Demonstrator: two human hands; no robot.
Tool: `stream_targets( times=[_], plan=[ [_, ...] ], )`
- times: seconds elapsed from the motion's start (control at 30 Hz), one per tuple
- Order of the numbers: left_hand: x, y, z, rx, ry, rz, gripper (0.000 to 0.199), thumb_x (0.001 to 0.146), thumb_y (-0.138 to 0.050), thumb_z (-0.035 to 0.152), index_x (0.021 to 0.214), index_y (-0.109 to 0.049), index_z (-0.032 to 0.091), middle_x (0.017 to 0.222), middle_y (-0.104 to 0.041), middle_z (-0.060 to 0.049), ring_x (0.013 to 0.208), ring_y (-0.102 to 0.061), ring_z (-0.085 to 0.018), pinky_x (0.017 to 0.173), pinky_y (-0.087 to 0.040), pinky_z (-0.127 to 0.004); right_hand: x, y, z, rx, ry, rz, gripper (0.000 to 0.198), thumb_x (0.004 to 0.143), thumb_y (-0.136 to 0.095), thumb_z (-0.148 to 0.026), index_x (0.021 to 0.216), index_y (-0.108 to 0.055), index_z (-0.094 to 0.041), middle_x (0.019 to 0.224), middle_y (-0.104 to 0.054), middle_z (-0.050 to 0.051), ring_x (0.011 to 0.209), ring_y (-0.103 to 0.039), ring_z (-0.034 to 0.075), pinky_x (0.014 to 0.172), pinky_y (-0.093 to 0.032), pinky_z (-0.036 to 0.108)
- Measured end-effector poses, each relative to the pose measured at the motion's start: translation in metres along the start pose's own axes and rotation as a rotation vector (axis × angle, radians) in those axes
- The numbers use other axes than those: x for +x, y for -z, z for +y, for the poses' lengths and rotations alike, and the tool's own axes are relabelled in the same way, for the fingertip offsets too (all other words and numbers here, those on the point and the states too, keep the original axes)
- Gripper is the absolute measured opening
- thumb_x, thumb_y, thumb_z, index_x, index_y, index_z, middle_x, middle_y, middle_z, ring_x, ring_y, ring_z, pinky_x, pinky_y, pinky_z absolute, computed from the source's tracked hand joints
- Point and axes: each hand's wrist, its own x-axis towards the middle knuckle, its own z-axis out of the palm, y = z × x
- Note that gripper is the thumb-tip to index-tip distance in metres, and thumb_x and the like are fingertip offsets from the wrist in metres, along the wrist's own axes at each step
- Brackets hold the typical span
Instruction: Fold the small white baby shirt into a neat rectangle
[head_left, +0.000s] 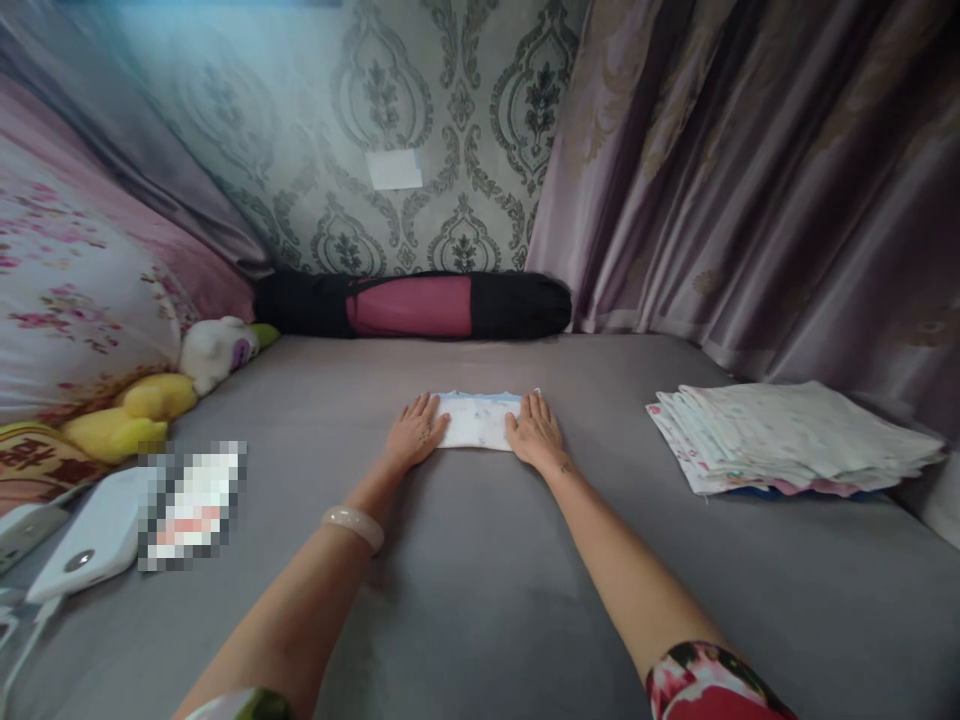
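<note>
A folded white cloth [480, 422] with a pale blue edge and faint print lies flat on the grey bed sheet [480, 560]. My left hand [417, 430] rests on its left end, fingers stretched forward and palm down. On the right end lies my right hand [536, 430], also flat, with its thumb on the fabric. Neither hand grips the cloth. To the right, apart from my arm, is a stack of folded printed cloths [802, 430].
A black and pink rolled bag [409, 305] lies along the wall. At left are plush toys [124, 415], a white device with a cable [94, 535], a power strip [30, 530] and a blurred-out item [195, 505]. Curtains [712, 170] hang at right.
</note>
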Motion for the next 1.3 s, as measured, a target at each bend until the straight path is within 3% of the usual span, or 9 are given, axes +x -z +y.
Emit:
stream_targets(
  times=[0.33, 0.43, 0.57, 0.63, 0.73, 0.83, 1.1, 1.23, 1.3],
  plan=[
    [-0.002, -0.006, -0.004, -0.021, 0.023, 0.055, 0.06, 0.097, -0.016, 0.045, 0.144, -0.032, 0.013, 0.152, -0.033, -0.014, 0.141, -0.03, -0.024, 0.115, -0.021, -0.043, -0.002, -0.008, 0.008, 0.02, -0.085, 0.057, 0.061, 0.097, -0.031, -0.037, 0.144, -0.031, 0.002, 0.15, -0.029, 0.02, 0.138, -0.027, 0.028, 0.112, -0.019, 0.04],
    [-0.006, -0.006, -0.003, -0.024, -0.003, 0.162, 0.059, 0.097, -0.017, 0.046, 0.145, -0.033, 0.014, 0.153, -0.032, -0.013, 0.143, -0.024, -0.024, 0.116, -0.017, -0.047, -0.003, -0.004, 0.008, 0.028, -0.065, 0.076, 0.058, 0.098, -0.028, -0.035, 0.144, -0.033, 0.0, 0.151, -0.029, 0.019, 0.138, -0.026, 0.028, 0.112, -0.019, 0.042],
    [-0.011, -0.003, 0.003, 0.051, -0.164, 0.302, 0.058, 0.097, -0.021, 0.047, 0.145, -0.034, 0.016, 0.155, -0.028, -0.01, 0.146, -0.015, -0.023, 0.118, -0.002, -0.05, -0.006, 0.004, 0.003, 0.017, 0.06, 0.167, 0.057, 0.099, -0.022, -0.033, 0.145, -0.032, -0.002, 0.153, -0.024, 0.016, 0.141, -0.018, 0.027, 0.114, -0.011, 0.046],
    [-0.01, -0.002, 0.004, 0.07, -0.203, 0.256, 0.059, 0.097, -0.022, 0.048, 0.144, -0.035, 0.016, 0.154, -0.029, -0.011, 0.145, -0.016, -0.025, 0.118, -0.002, -0.05, -0.007, 0.004, -0.001, 0.014, 0.105, 0.157, 0.057, 0.099, -0.021, -0.034, 0.144, -0.033, -0.002, 0.153, -0.024, 0.016, 0.142, -0.016, 0.026, 0.114, -0.011, 0.046],
    [-0.007, -0.004, 0.004, 0.066, -0.157, 0.122, 0.063, 0.096, -0.022, 0.052, 0.142, -0.038, 0.013, 0.152, -0.032, -0.017, 0.143, -0.023, -0.029, 0.116, -0.011, -0.05, -0.007, -0.001, -0.004, 0.003, 0.087, 0.095, 0.058, 0.099, -0.024, -0.036, 0.143, -0.035, 0.0, 0.152, -0.027, 0.018, 0.14, -0.021, 0.028, 0.113, -0.016, 0.044],
    [-0.005, -0.005, 0.002, 0.062, -0.133, 0.071, 0.067, 0.095, -0.02, 0.056, 0.142, -0.037, 0.011, 0.152, -0.031, -0.02, 0.142, -0.025, -0.03, 0.115, -0.017, -0.049, -0.007, -0.007, -0.003, -0.007, 0.062, 0.063, 0.059, 0.098, -0.026, -0.037, 0.142, -0.035, 0.0, 0.151, -0.027, 0.019, 0.139, -0.024, 0.029, 0.111, -0.021, 0.044],
    [-0.01, -0.001, 0.005, 0.052, -0.147, 0.144, 0.061, 0.097, -0.023, 0.053, 0.14, -0.041, 0.013, 0.152, -0.033, -0.017, 0.142, -0.026, -0.028, 0.115, -0.017, -0.05, -0.007, -0.002, -0.005, -0.019, 0.061, 0.068, 0.058, 0.099, -0.026, -0.036, 0.142, -0.037, 0.001, 0.15, -0.029, 0.02, 0.139, -0.025, 0.03, 0.112, -0.019, 0.045],
    [-0.017, 0.004, 0.009, 0.062, -0.274, 0.294, 0.056, 0.098, -0.026, 0.047, 0.142, -0.039, 0.017, 0.154, -0.031, -0.011, 0.145, -0.019, -0.023, 0.118, -0.006, -0.048, -0.009, 0.005, -0.015, 0.008, 0.118, 0.129, 0.056, 0.1, -0.023, -0.035, 0.143, -0.037, -0.003, 0.151, -0.029, 0.017, 0.141, -0.019, 0.028, 0.114, -0.009, 0.049],
    [-0.018, 0.004, 0.009, 0.067, -0.339, 0.297, 0.055, 0.098, -0.027, 0.047, 0.143, -0.038, 0.019, 0.154, -0.03, -0.009, 0.145, -0.017, -0.023, 0.119, -0.003, -0.048, -0.012, 0.006, -0.022, 0.034, 0.17, 0.124, 0.055, 0.1, -0.022, -0.035, 0.145, -0.035, -0.005, 0.152, -0.028, 0.015, 0.142, -0.018, 0.026, 0.115, -0.008, 0.047]
  ],
)
